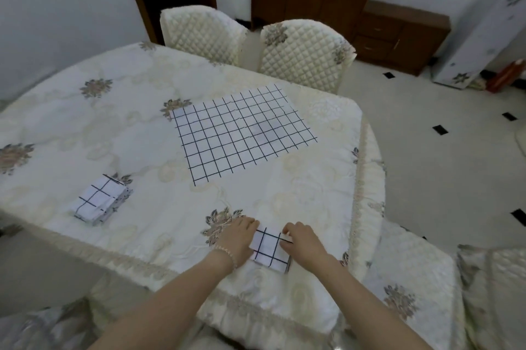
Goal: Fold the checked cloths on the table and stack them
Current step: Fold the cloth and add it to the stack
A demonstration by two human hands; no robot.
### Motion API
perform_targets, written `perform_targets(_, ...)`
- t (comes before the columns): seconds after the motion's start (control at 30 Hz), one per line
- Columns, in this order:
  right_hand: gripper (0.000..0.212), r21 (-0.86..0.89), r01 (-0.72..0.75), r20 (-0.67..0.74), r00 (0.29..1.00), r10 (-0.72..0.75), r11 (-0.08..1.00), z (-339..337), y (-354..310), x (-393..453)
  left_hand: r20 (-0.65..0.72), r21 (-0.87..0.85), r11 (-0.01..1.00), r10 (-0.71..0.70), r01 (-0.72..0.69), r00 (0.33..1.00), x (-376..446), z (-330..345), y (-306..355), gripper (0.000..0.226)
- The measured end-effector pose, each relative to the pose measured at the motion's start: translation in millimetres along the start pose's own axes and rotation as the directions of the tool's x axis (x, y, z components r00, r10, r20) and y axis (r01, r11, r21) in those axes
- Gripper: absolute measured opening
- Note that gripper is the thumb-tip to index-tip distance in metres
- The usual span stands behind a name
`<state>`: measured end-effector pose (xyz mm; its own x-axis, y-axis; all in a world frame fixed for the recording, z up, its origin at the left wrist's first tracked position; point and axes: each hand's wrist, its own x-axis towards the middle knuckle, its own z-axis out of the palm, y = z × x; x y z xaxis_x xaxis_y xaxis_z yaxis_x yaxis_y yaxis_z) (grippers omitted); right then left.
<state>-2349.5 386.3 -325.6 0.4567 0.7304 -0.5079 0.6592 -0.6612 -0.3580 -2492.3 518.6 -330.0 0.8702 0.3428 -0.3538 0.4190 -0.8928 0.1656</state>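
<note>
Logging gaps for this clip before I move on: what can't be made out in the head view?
- Number of cloths in the folded stack: layers too small and soft.
- Left hand and right hand cover the side edges of the small folded cloth; grip unclear.
- Table: left side cut by the frame.
- Items on the floor beyond the spread cloth, far right: blurred.

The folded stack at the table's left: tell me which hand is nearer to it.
Left. The left hand lies on the near small cloth's left edge, toward the folded stack; the right hand is farther right.
</note>
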Motion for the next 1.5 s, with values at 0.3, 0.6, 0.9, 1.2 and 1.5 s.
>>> perform_targets(0.3, 0.010, 0.533, 0.017, -0.036, 0.999, 0.002, 0.846, -6.2, -12.5, -19.0, -0.013, -0.668, 0.708, -0.320, 0.230, 0.947, -16.2, 10.0, -6.4, 0.076)
perform_targets(0.6, 0.010, 0.861, 0.084, -0.111, 0.993, 0.024, 0.502, -71.3, -86.6, -12.4, -0.049, -0.984, 0.176, -0.392, 0.023, 0.918, -29.7, -61.0, -71.5, 0.043)
perform_targets(0.9, 0.005, 0.873, 0.070, -0.099, 0.995, 0.035, 0.482, -44.4, -227.4, 62.3, 0.055, -0.980, -0.182, -0.654, -0.086, 0.754, -74.4, -65.2, -189.3, 0.022)
perform_targets(1.2, 0.007, 0.746, 0.124, -0.080, 0.992, -0.097, 0.654, 14.8, -357.4, 154.4, 0.150, -0.987, -0.155, -0.854, 0.032, 0.499, -117.7, -34.8, -310.3, 0.028)
perform_targets(1.5, 0.010, 0.514, 0.171, -0.135, 0.984, -0.117, 0.840, 72.1, -421.6, 200.7, 0.161, -0.954, -0.064, -0.933, 0.291, 0.323, -129.5, -0.7, -351.2, 0.027)
